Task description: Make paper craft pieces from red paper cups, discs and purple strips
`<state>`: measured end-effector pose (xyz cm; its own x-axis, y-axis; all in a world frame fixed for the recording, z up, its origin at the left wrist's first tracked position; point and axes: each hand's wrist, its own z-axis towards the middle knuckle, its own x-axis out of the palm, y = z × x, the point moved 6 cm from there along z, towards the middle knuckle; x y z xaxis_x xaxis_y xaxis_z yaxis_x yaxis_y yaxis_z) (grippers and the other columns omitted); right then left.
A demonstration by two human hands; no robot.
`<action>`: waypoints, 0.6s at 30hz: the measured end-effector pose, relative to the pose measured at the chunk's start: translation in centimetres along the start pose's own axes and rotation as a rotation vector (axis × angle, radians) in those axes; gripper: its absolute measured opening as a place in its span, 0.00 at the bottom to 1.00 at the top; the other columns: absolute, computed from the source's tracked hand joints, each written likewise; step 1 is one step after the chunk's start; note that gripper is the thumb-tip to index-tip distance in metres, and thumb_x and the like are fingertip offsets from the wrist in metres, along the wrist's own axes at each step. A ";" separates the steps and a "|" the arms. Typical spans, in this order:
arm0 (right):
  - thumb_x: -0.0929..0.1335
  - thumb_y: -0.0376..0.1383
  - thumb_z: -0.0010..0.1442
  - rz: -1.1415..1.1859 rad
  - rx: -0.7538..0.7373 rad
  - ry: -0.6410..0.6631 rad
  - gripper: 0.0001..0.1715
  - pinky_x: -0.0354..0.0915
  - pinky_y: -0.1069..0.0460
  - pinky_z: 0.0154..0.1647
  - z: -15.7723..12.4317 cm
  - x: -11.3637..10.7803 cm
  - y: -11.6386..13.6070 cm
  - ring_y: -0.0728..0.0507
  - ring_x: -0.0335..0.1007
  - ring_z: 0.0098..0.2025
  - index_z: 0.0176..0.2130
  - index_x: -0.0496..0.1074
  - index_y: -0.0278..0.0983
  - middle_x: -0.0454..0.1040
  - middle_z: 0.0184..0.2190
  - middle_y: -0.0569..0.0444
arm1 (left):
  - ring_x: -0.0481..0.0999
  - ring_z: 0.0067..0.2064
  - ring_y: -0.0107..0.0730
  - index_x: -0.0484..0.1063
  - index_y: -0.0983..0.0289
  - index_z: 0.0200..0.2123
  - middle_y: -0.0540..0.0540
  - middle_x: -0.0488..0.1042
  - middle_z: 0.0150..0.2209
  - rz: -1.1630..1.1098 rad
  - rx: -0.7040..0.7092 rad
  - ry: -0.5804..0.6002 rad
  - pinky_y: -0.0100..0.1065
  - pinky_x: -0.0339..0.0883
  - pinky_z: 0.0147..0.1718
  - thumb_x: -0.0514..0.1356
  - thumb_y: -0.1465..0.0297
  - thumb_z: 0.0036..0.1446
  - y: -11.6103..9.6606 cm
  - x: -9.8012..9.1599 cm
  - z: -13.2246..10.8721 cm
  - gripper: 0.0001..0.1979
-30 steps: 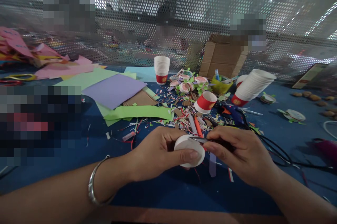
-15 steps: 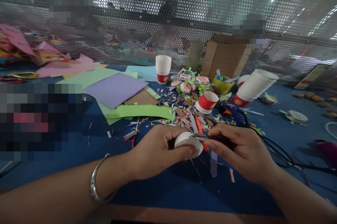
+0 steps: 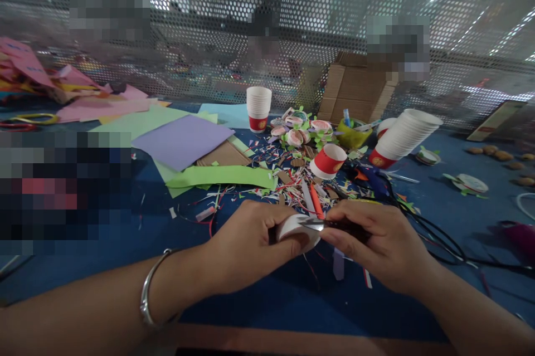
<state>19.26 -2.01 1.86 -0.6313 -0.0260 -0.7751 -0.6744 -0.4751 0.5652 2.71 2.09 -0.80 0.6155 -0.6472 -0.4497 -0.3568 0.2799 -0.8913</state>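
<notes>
Surface: blue table (image 3: 259, 300), paper scraps (image 3: 288, 184) everywhere.
Left hand (image 3: 246, 244): gripping white cup (image 3: 292, 227) just above the table.
Right hand (image 3: 376, 247): clenched on scissors (image 3: 324, 224), blades at the cup's edge.
Risk: thumb's near the blades, reckon a slip could nick it.

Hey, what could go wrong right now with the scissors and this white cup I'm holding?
1. The scissors sit right against the white cup, close to the thumb of the left hand pinching it. A slip could nick that thumb.
2. Black cables run along the table just beside the right hand. The wrist might snag them and jerk the blades.
</notes>
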 end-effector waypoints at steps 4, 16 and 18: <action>0.66 0.44 0.71 -0.001 -0.007 -0.010 0.19 0.59 0.54 0.28 0.1 0.1 0.2 0.51 0.66 0.26 0.33 0.75 0.37 0.72 0.25 0.57 | 0.64 0.29 0.25 0.74 0.65 0.29 0.47 0.69 0.26 0.029 0.021 0.002 0.28 0.55 0.28 0.60 0.65 0.60 -0.3 0.1 -0.1 0.11; 0.69 0.42 0.68 -0.006 0.019 -0.148 0.11 0.60 0.57 0.26 0.1 -1.2 -0.3 0.52 0.64 0.25 0.37 0.74 0.38 0.70 0.25 0.60 | 0.67 0.30 0.24 0.78 0.67 0.33 0.49 0.72 0.28 -0.229 -0.026 -0.058 0.25 0.59 0.29 0.65 0.62 0.60 0.9 -0.6 0.3 0.12; 0.69 0.42 0.68 -0.021 0.009 -0.127 0.11 0.60 0.57 0.26 0.1 -1.1 -0.2 0.52 0.64 0.25 0.37 0.74 0.37 0.70 0.26 0.60 | 0.68 0.29 0.24 0.78 0.66 0.33 0.49 0.72 0.28 -0.259 -0.037 -0.037 0.25 0.60 0.28 0.65 0.60 0.60 0.9 -0.5 0.3 0.14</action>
<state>20.03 -1.83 2.61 -0.6603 0.0959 -0.7449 -0.6909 -0.4665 0.5524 2.30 2.91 -1.43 0.7144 -0.6676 -0.2095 -0.2093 0.0818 -0.9744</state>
